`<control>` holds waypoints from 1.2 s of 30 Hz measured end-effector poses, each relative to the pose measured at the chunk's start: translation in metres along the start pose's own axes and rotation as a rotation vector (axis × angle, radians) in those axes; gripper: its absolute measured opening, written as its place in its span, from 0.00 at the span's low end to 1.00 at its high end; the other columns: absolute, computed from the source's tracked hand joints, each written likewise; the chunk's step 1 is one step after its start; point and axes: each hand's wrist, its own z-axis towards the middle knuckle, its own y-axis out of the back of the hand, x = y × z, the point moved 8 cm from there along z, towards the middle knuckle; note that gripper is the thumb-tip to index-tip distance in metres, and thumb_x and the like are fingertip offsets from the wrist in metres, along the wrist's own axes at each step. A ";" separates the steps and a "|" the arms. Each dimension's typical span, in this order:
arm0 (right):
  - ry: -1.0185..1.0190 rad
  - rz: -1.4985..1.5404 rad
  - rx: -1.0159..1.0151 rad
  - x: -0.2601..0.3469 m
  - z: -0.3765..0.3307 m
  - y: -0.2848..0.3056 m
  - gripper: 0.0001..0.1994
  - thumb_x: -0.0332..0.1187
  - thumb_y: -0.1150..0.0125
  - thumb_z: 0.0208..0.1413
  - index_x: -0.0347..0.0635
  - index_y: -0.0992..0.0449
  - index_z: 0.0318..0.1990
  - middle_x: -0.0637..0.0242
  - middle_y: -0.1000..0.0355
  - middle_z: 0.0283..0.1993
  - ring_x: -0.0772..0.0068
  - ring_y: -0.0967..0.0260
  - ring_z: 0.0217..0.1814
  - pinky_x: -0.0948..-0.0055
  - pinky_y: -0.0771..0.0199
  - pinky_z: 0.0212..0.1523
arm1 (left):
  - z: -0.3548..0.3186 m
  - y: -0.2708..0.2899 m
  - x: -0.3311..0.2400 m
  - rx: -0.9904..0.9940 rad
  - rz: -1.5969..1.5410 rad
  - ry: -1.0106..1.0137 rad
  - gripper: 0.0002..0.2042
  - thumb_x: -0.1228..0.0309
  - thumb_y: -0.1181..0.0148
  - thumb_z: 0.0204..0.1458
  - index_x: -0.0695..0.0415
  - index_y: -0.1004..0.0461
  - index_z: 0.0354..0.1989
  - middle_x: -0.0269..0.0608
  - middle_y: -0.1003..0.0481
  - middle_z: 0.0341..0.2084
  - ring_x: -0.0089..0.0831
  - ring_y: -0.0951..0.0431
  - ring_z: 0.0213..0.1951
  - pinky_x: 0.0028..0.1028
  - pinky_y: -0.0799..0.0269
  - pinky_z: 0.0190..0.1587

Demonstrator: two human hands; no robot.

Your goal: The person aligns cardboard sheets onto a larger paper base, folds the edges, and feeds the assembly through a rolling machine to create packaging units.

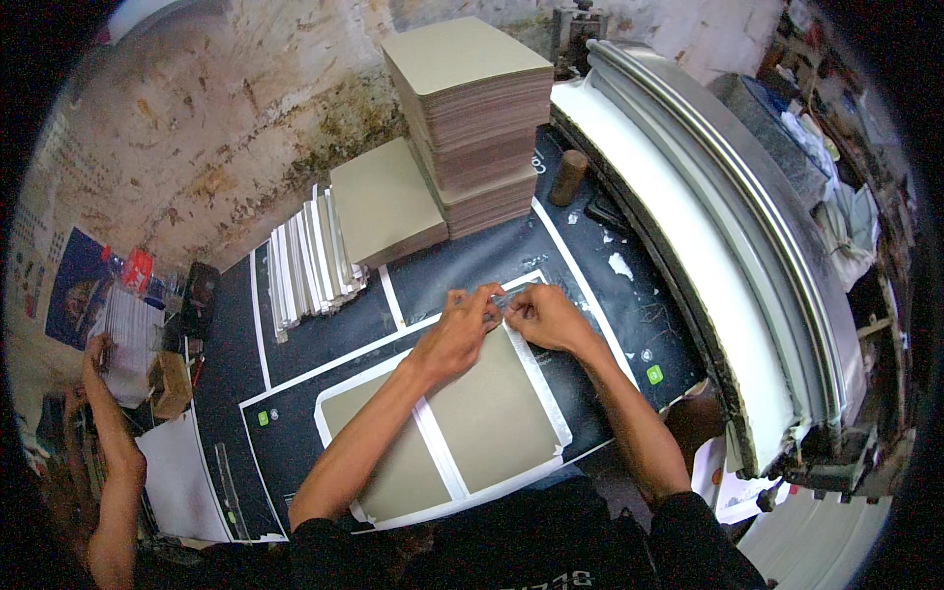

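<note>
Two grey boards (497, 408) lie side by side on a white cover sheet (438, 447), whose white edges are turned over onto them; a white strip runs between the boards. At the far right corner of this cover, my left hand (467, 323) is closed, its fingers bent and pressed together. Just right of it, my right hand (548, 317) is closed in a pinch at the same corner. Between the fingertips shows a small, shiny, see-through scrap (504, 296); I cannot tell whether it is loose film or part of the cover.
Tall stacks of grey board (477, 118) and a lower stack (388, 197) stand behind, beside a row of white folded strips (313, 261). A dark cylinder (568, 177) stands near a long metal-roller machine (728, 216) on the right. At left, another person's hand (98, 351) touches stacked paper (130, 329).
</note>
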 end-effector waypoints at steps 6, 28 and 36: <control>-0.037 -0.027 0.043 -0.006 0.005 -0.001 0.12 0.32 0.35 0.53 0.30 0.17 0.37 0.45 0.20 0.34 0.60 0.19 0.35 0.64 0.22 0.39 | -0.006 -0.004 -0.009 0.114 0.352 -0.133 0.30 0.73 0.42 0.59 0.59 0.46 0.70 0.53 0.26 0.53 0.46 0.26 0.56 0.52 0.46 0.64; 0.058 0.090 -0.148 0.002 -0.026 0.014 0.11 0.26 0.37 0.57 0.34 0.17 0.46 0.53 0.24 0.37 0.64 0.26 0.32 0.68 0.26 0.36 | -0.028 -0.004 -0.013 0.140 0.531 -0.194 0.30 0.51 0.42 0.61 0.57 0.37 0.65 0.40 0.26 0.55 0.39 0.31 0.60 0.52 0.45 0.62; 0.127 0.138 -0.253 0.002 -0.032 0.014 0.10 0.26 0.36 0.56 0.34 0.17 0.45 0.52 0.23 0.37 0.62 0.26 0.32 0.67 0.26 0.36 | -0.038 -0.003 -0.005 0.063 0.544 -0.214 0.28 0.52 0.44 0.62 0.56 0.37 0.64 0.39 0.24 0.52 0.37 0.30 0.59 0.52 0.44 0.61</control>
